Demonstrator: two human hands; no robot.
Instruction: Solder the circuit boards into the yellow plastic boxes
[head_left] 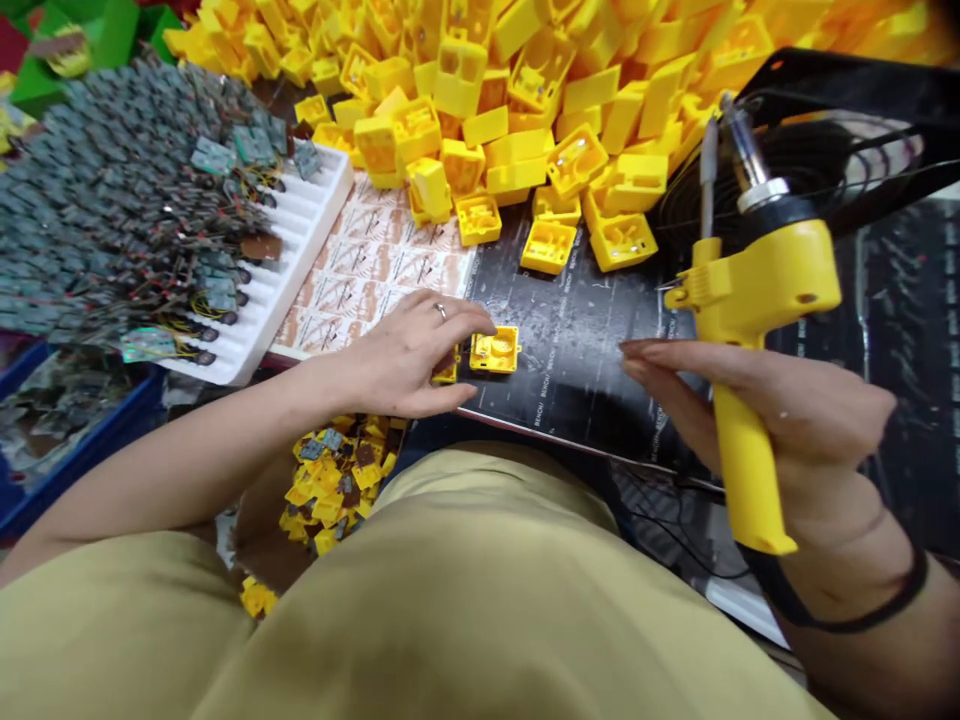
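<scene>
My left hand (412, 355), with a ring on one finger, lies low over the bench. Its fingers and thumb curve around a small yellow plastic case (495, 350), open side up; the index fingertip meets its top edge. Another yellow case (446, 372) is mostly hidden under that hand. On the right, my right hand (780, 410) holds a yellow soldering gun (739, 400) by its handle, raised above the bench. The gun's metal tip and thin feed tube point up and away from me. Thumb and index finger reach forward past the handle, close together.
A heap of yellow cases (517, 110) fills the back of the black bench mat (585, 340). A white ribbed tray (300, 240) bears many wired circuit boards (112, 200) on the left. A black stand (847, 90) with coiled wire is at the right. Below sits a box of yellow parts (330, 490).
</scene>
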